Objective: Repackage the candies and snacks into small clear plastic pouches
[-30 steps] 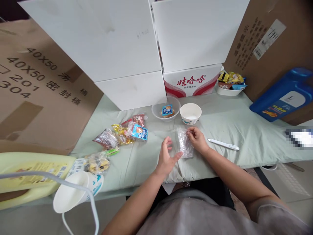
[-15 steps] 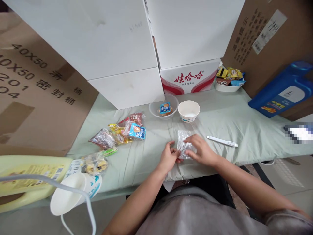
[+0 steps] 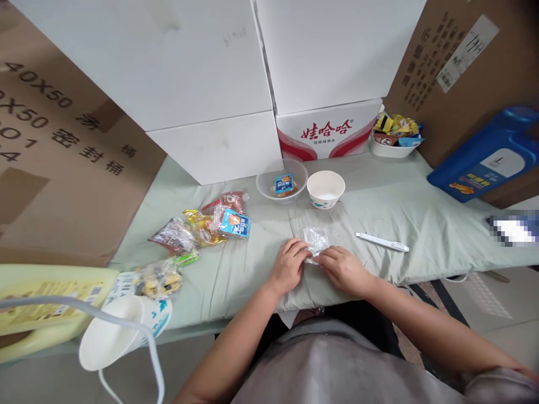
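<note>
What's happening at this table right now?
A person sits at a table covered with a green cloth. The left hand and right hand both pinch a small clear plastic bag flat on the cloth. Wrapped snacks lie to the left, a clear bowl holding one packet and a white paper bowl beyond, a white pen to the right.

— What sits on the worktop (image 3: 396, 196) toward twelve o'clock?
— A clear bowl (image 3: 281, 186) holding a blue snack packet (image 3: 284, 183), touching a white paper bowl (image 3: 325, 188) at its three o'clock. Behind them stands a red-and-white carton (image 3: 330, 132).
— And at nine o'clock?
— A heap of snack packets (image 3: 202, 223). At three o'clock lies a white pen (image 3: 382, 242); farther out, a blue jug (image 3: 484, 154).
</note>
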Demonstrator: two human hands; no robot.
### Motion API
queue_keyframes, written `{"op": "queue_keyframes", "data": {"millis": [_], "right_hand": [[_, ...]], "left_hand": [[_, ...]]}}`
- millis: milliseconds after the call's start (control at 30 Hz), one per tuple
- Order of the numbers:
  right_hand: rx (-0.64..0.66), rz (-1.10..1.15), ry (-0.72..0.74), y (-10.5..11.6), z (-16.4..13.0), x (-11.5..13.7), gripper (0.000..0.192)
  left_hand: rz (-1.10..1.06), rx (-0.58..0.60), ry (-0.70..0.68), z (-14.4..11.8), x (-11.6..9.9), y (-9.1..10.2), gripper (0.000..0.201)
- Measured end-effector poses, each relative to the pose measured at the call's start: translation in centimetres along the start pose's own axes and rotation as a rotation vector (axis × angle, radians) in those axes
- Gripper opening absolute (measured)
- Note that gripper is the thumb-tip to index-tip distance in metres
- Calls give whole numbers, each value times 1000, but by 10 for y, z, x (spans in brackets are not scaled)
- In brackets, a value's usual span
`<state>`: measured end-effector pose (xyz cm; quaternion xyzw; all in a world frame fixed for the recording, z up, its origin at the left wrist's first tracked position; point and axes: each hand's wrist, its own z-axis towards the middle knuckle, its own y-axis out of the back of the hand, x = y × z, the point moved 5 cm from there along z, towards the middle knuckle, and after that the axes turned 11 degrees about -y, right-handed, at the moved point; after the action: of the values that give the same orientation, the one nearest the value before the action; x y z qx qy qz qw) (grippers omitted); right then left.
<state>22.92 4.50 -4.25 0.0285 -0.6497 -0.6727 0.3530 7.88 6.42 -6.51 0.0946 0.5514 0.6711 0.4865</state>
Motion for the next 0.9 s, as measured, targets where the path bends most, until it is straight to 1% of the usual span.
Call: {"op": "queue_keyframes", "data": {"millis": [100, 167, 267, 400, 500, 633, 733, 900], "right_hand": [[17, 44, -82, 8, 21, -11, 30], [30, 49, -173, 10, 39, -20, 28], [57, -9, -303, 8, 63, -33, 27], [111, -144, -400, 0, 84, -42, 28], [122, -223, -469, -6, 90, -46, 29], [109, -251, -519, -12, 92, -50, 30], [110, -252, -536, -12, 93, -52, 29], [108, -256, -559, -11, 94, -55, 27]], "left_hand": [[5, -57, 33, -2, 3, 1, 28], [6, -75, 57, -2, 4, 1, 29], [12, -83, 69, -3, 6, 0, 34], [21, -91, 81, -4, 10, -3, 43], [4, -104, 94, -6, 12, -3, 48], [-17, -111, 94, -6, 11, -2, 55], [6, -53, 86, -3, 9, -3, 52], [61, 37, 122, 0, 9, -6, 51]]}}
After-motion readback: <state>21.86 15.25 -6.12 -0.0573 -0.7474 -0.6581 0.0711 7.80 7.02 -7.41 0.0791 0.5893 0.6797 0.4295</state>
